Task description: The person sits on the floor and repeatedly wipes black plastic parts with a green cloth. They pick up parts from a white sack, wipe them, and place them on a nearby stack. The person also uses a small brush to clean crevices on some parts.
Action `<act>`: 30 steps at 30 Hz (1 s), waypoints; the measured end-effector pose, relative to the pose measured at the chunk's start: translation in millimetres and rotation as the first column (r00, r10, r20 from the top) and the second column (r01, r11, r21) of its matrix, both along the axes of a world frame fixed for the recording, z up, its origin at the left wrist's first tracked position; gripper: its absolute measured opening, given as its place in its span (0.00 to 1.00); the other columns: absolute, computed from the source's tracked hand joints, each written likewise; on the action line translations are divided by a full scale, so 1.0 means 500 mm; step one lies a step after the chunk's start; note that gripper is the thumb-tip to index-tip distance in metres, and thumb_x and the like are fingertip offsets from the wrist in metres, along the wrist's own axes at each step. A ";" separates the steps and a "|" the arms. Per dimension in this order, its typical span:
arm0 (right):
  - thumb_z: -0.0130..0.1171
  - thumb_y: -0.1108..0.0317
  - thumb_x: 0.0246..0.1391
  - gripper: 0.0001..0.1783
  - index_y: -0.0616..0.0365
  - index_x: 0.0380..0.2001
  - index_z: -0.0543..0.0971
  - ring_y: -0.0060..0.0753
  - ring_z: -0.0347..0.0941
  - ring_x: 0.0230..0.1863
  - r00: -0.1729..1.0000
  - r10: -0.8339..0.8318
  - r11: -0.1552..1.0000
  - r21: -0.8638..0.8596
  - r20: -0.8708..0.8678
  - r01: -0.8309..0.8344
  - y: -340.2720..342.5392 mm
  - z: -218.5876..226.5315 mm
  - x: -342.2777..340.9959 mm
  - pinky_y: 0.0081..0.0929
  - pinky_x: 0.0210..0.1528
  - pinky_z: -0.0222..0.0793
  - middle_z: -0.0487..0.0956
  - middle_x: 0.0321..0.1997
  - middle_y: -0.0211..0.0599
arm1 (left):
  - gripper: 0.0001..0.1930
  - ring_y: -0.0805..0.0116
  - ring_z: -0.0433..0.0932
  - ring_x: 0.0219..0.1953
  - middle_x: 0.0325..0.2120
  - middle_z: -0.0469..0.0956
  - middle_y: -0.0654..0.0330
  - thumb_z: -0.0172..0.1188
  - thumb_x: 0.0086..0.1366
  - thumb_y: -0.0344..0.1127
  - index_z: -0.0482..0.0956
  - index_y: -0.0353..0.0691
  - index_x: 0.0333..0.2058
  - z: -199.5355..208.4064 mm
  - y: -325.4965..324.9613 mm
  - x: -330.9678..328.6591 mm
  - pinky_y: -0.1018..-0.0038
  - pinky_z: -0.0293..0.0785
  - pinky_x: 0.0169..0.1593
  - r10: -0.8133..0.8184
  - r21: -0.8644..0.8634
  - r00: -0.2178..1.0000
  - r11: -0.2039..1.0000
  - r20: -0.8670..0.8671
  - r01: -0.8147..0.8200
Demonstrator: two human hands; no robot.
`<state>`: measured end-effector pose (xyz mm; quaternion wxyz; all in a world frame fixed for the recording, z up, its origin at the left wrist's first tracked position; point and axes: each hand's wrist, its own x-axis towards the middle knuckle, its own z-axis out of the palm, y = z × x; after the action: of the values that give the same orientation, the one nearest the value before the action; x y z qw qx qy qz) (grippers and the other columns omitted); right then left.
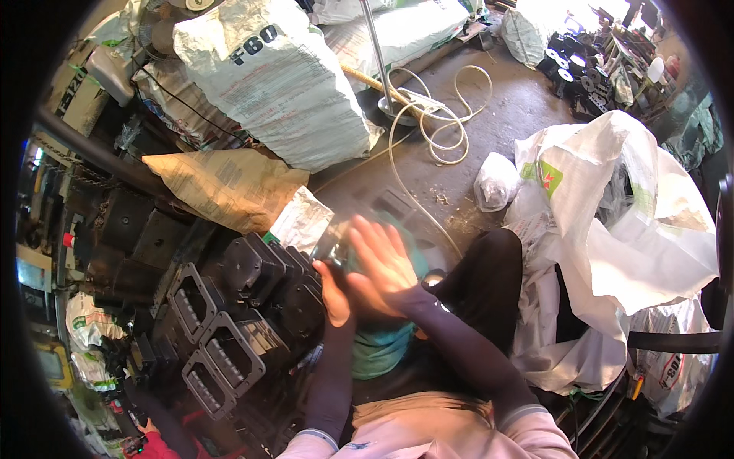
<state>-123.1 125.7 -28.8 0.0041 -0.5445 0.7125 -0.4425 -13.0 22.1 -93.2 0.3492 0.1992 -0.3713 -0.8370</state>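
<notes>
My right hand (pixel 382 268) is raised in front of me, fingers stretched out and slightly blurred, with nothing seen in its grip. Close beside it on the left, my left hand (pixel 334 297) is closed at the edge of a dark, glossy part (pixel 329 248). Much of that part is hidden behind my hands, so its kind does not show. A green cloth (pixel 382 353) lies under my wrists, over my lap. Stacked black plastic housings (pixel 252 268) stand just left of my left hand, and black rectangular frames (pixel 229 353) lie nearer to me.
A large white sack (pixel 260 84) and a brown paper bag (pixel 229 183) stand ahead on the left. A pale hose (pixel 451 126) coils on the floor. An open white sack (pixel 589 206) is at my right. At the lower left shows another person's red sleeve (pixel 160 444).
</notes>
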 end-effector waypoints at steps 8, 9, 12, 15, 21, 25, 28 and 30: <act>0.61 0.72 0.52 0.34 0.66 0.65 0.70 0.58 0.64 0.70 1.000 -0.010 0.996 -0.084 -0.016 0.009 0.089 -0.039 0.027 0.51 0.75 0.51 0.66 0.72 0.52 | 0.34 0.61 0.72 0.57 0.57 0.74 0.57 0.40 0.76 0.62 0.70 0.37 0.62 -0.039 -0.020 0.020 0.65 0.66 0.64 0.001 0.160 0.988 0.987 -0.156 0.024; 0.61 0.72 0.52 0.34 0.66 0.65 0.70 0.58 0.64 0.71 0.999 -0.033 0.980 -0.194 0.001 0.033 0.099 -0.031 0.018 0.50 0.75 0.51 0.66 0.72 0.52 | 0.34 0.61 0.72 0.58 0.57 0.75 0.57 0.40 0.76 0.62 0.70 0.37 0.62 -0.048 -0.030 0.026 0.65 0.66 0.64 -0.047 0.201 0.976 0.975 -0.213 0.091; 0.47 0.51 0.70 0.32 0.67 0.65 0.69 0.43 0.67 0.68 0.695 0.114 0.907 -0.360 0.710 0.219 0.109 0.008 -0.019 0.39 0.71 0.58 0.71 0.68 0.50 | 0.34 0.62 0.73 0.58 0.57 0.75 0.56 0.39 0.77 0.61 0.69 0.37 0.63 -0.064 -0.074 0.067 0.65 0.69 0.63 -0.209 0.036 0.931 0.972 -0.301 0.230; 0.43 0.45 0.72 0.35 0.67 0.64 0.69 0.36 0.71 0.64 0.541 0.250 0.921 -0.370 0.803 0.123 0.091 0.046 -0.060 0.36 0.68 0.62 0.75 0.64 0.45 | 0.34 0.61 0.74 0.59 0.58 0.74 0.55 0.38 0.77 0.61 0.67 0.36 0.64 -0.068 -0.084 0.069 0.64 0.70 0.64 -0.292 0.110 0.879 0.928 -0.376 0.355; 0.36 0.46 0.73 0.34 0.58 0.71 0.62 0.51 0.54 0.76 0.789 0.266 0.962 -0.205 0.554 -0.180 0.027 -0.002 -0.066 0.40 0.77 0.43 0.64 0.74 0.47 | 0.36 0.60 0.74 0.59 0.59 0.73 0.53 0.37 0.76 0.63 0.68 0.35 0.64 -0.007 -0.072 0.034 0.64 0.70 0.63 -0.390 0.149 0.903 0.897 -0.182 0.417; 0.31 0.36 0.70 0.44 0.61 0.75 0.51 0.56 0.49 0.78 0.693 0.203 0.977 -0.186 0.692 -0.101 0.075 -0.066 -0.009 0.48 0.77 0.40 0.58 0.76 0.48 | 0.36 0.61 0.74 0.58 0.58 0.74 0.55 0.37 0.77 0.63 0.69 0.35 0.63 -0.005 -0.064 0.038 0.64 0.69 0.63 -0.287 0.150 0.928 0.933 -0.237 0.327; 0.35 0.38 0.70 0.47 0.66 0.75 0.44 0.62 0.45 0.79 0.838 0.026 0.981 -0.177 0.544 0.084 0.077 -0.075 0.051 0.49 0.78 0.37 0.53 0.78 0.53 | 0.34 0.62 0.75 0.54 0.54 0.76 0.57 0.38 0.77 0.62 0.70 0.36 0.62 -0.069 -0.039 0.016 0.66 0.71 0.59 -0.039 0.104 0.992 0.993 -0.123 0.052; 0.42 0.42 0.69 0.48 0.68 0.75 0.41 0.64 0.40 0.79 0.873 -0.051 0.944 -0.261 0.485 0.200 0.053 -0.065 0.098 0.52 0.78 0.35 0.47 0.79 0.60 | 0.34 0.63 0.74 0.54 0.54 0.75 0.58 0.37 0.77 0.61 0.70 0.36 0.61 -0.119 -0.032 -0.010 0.68 0.69 0.60 0.121 0.054 0.984 0.992 -0.128 -0.115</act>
<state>-73.8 152.4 -61.1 0.0649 -0.3666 0.6477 -0.6648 -18.1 6.2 -152.8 0.4171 0.1733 -0.3157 -0.8345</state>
